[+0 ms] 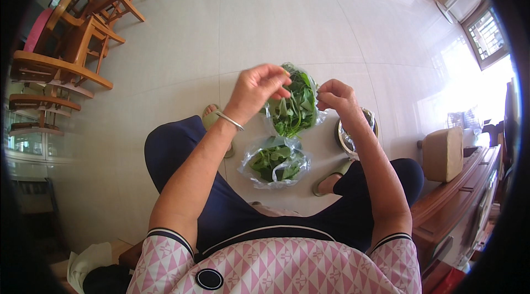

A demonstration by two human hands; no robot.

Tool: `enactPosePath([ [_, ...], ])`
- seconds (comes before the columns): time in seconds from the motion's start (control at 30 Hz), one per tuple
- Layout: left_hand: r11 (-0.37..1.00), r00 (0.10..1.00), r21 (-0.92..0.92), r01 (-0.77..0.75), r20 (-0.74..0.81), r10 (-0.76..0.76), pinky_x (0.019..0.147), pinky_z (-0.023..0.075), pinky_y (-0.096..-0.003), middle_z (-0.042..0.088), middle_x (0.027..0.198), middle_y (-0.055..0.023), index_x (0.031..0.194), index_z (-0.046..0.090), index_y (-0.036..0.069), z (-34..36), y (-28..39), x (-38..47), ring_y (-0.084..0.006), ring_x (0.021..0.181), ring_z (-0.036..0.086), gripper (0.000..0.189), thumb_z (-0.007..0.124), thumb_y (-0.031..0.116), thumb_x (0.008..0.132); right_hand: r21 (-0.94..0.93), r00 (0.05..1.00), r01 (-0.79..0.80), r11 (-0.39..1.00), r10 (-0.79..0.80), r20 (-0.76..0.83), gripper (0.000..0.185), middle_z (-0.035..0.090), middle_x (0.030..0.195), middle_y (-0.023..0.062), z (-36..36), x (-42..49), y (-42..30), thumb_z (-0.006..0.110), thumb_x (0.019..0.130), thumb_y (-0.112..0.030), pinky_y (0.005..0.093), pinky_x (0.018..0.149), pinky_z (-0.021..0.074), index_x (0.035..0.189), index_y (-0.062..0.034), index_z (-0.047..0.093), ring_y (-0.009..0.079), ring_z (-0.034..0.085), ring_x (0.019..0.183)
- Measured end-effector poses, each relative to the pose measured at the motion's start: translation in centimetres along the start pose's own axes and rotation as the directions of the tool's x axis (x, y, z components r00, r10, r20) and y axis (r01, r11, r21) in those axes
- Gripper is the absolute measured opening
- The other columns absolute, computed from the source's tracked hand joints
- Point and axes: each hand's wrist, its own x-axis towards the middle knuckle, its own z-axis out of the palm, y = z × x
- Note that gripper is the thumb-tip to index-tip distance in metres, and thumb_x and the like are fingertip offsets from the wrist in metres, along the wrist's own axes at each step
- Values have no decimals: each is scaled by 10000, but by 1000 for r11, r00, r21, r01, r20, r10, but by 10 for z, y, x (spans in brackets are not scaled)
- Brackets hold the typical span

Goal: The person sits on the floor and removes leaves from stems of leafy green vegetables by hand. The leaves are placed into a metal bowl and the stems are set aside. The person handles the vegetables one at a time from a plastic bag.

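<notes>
My left hand (pixel 261 85), with a bangle (pixel 230 120) on its wrist, is raised over a clear plastic bag full of leafy greens (pixel 295 105). Its thumb and fingertips are close together. A tiny yellow-green speck shows at the tips, but whether it is held is unclear. At the right of the same bag, my right hand (pixel 337 95) has thumb and forefinger pinched together; anything between them is too small to make out. Nearer my body, a second clear plastic bag (pixel 304 161) lies spread around a smaller heap of green leaves (pixel 276 160). Both bags rest on the floor.
A round bin with a plastic liner (pixel 345 139) stands by my right foot, partly behind my forearm. Wooden chairs (pixel 78 45) surround a table at the left. On the right, a tan box-like object (pixel 443 154) sits on a wooden cabinet (pixel 459 188). Pale tiles (pixel 273 17) cover the floor.
</notes>
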Motion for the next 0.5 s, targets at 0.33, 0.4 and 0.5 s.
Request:
enactPosePath([
  [0.33, 884, 993, 456, -106, 87, 74, 604, 508, -291, 665, 763, -127, 867, 676, 8, 22, -22, -7, -191, 654, 656, 125, 651, 97, 784, -436, 984, 177, 883, -172, 52, 161, 627, 688, 78, 27, -12, -21, 604, 754, -113, 272, 623, 488, 856, 9, 626, 110, 580, 634],
  [0.4, 829, 984, 532, -173, 116, 131, 624, 510, -310, 661, 767, -134, 854, 676, 11, 22, -22, -6, -231, 681, 655, 118, 652, 94, 774, -439, 984, 175, 881, -159, 74, 163, 628, 688, 77, 27, -14, -23, 606, 750, -115, 275, 623, 489, 854, 8, 626, 111, 581, 635],
  [0.5, 760, 963, 592, -268, 177, 203, 607, 509, -280, 657, 748, -107, 890, 665, -2, 22, -23, -5, -171, 663, 643, 132, 658, 67, 777, -458, 988, 149, 877, -121, 91, 163, 627, 687, 79, 25, -15, -23, 604, 744, -113, 277, 622, 489, 852, 7, 627, 111, 579, 633],
])
